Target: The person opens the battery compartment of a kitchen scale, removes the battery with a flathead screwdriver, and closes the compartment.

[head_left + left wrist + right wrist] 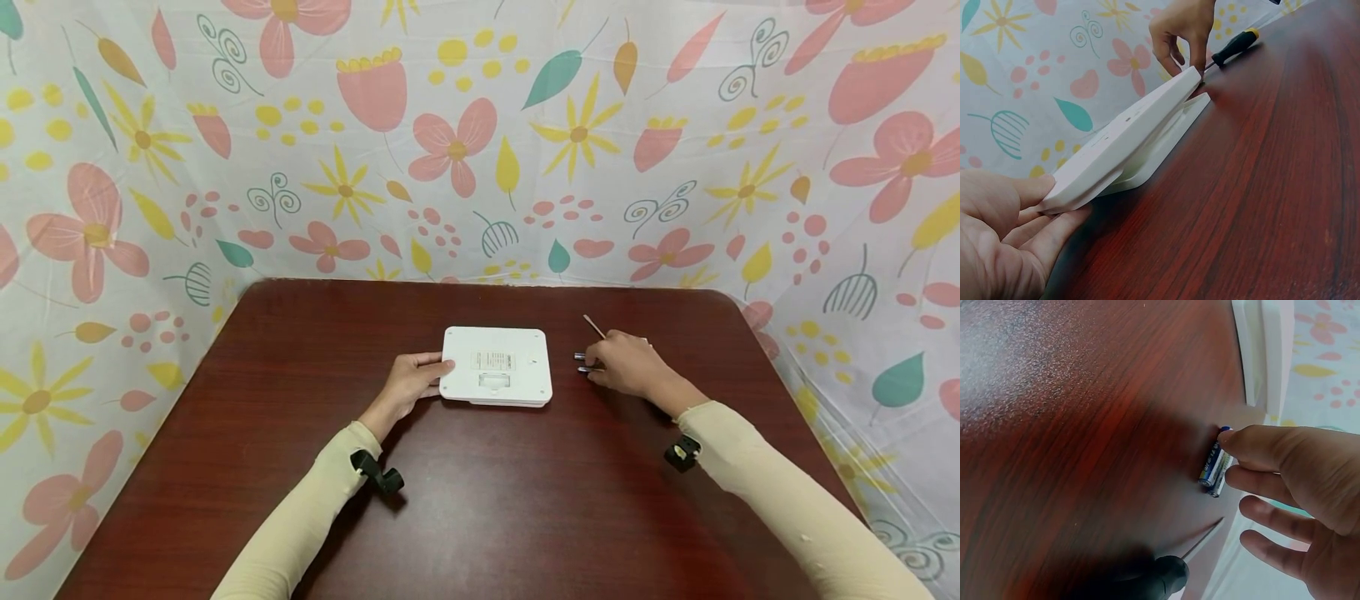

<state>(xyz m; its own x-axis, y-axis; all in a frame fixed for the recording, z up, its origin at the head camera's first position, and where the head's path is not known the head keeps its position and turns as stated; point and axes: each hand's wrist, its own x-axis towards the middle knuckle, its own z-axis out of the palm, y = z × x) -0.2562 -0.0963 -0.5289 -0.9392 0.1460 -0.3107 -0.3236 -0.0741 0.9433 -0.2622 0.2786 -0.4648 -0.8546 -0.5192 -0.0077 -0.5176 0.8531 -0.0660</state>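
A white, flat device that looks like a kitchen scale (531, 383) is turned underside up, with a printed label and a small battery recess showing. My left hand (405, 383) grips its left edge, thumb on top and fingers below. From the left wrist, its thick body slants above a thinner plate (1147, 164). To the right, two batteries (1212, 464) lie side by side on the table. My right hand (626, 365) reaches down over them, thumb and forefinger right at them and the other fingers spread. A screwdriver (1238, 47) with a black and yellow handle lies beside that hand.
The dark red wooden table (487, 508) has rounded far corners. A white curtain (480, 208) with a flower print hangs behind it and along both sides. A black wrist camera (377, 472) sits on the left sleeve, another (682, 452) on the right.
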